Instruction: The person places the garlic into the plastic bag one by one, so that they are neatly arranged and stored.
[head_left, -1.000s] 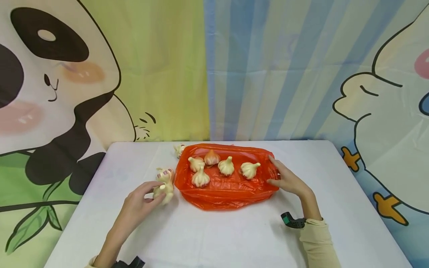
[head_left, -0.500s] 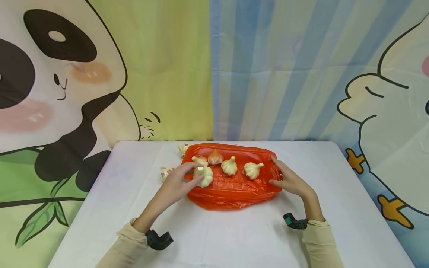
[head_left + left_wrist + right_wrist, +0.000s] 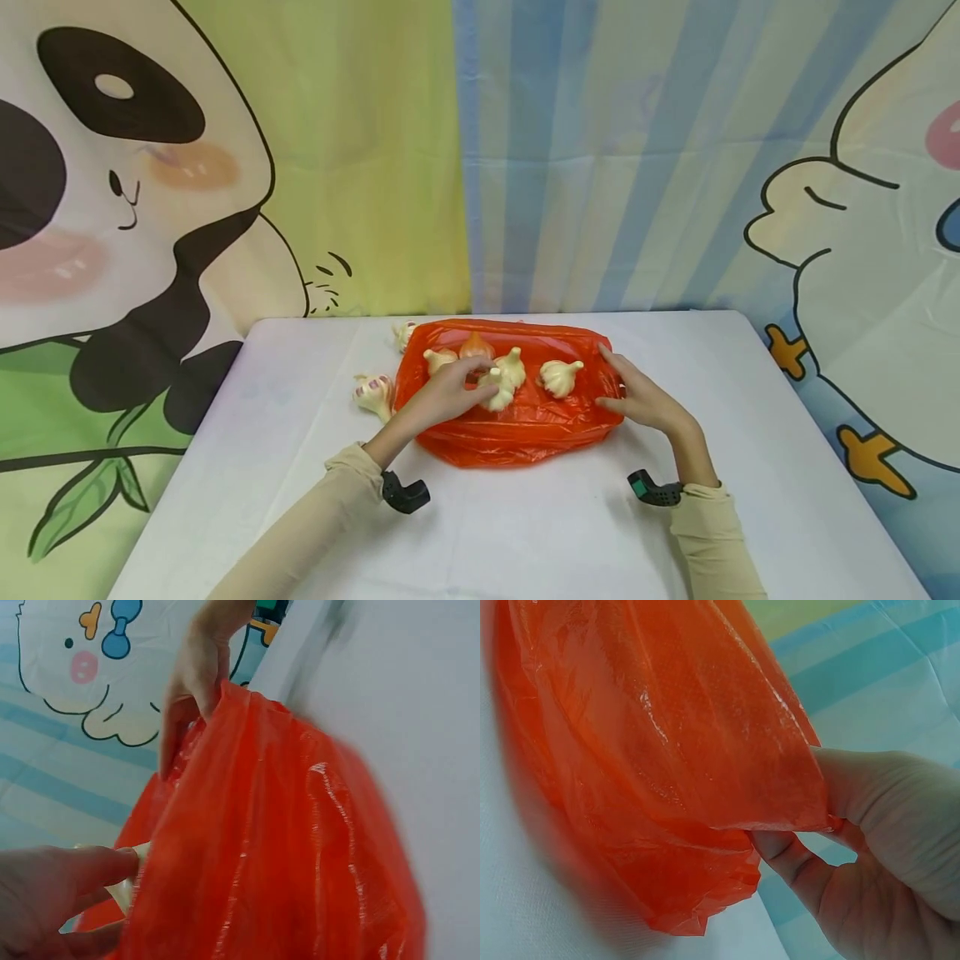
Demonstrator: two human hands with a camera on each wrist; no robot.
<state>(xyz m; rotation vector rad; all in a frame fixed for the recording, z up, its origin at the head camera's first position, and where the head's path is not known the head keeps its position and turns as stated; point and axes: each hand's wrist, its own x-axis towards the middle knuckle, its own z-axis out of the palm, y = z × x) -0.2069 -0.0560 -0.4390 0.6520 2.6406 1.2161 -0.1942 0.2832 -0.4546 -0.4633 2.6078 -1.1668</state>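
A red plastic bag [image 3: 502,450] lies wide-mouthed on the white table, with several garlic bulbs inside. My left hand [image 3: 447,395] reaches over its near left side and pinches a garlic bulb [image 3: 498,395] between fingers and thumb. In the left wrist view, the bag wall partly hides that bulb. Beside it in the bag sit a pale bulb [image 3: 512,363] and a browner one [image 3: 476,345]. Another bulb [image 3: 559,378] lies apart toward the right. My right hand [image 3: 645,400] holds the bag's right rim; the right wrist view shows thumb and fingers [image 3: 795,866] around the plastic edge.
On the table left of the bag lies a garlic bulb [image 3: 373,395], its stem against the bag. A further bulb [image 3: 403,335] rests at the bag's back left corner. Behind the white table [image 3: 540,533] hangs a printed curtain [image 3: 375,167].
My left hand has taken a garlic bulb from the table left of the bag and carried it rightward over the bag's middle. The right hand keeps its place at the rim.
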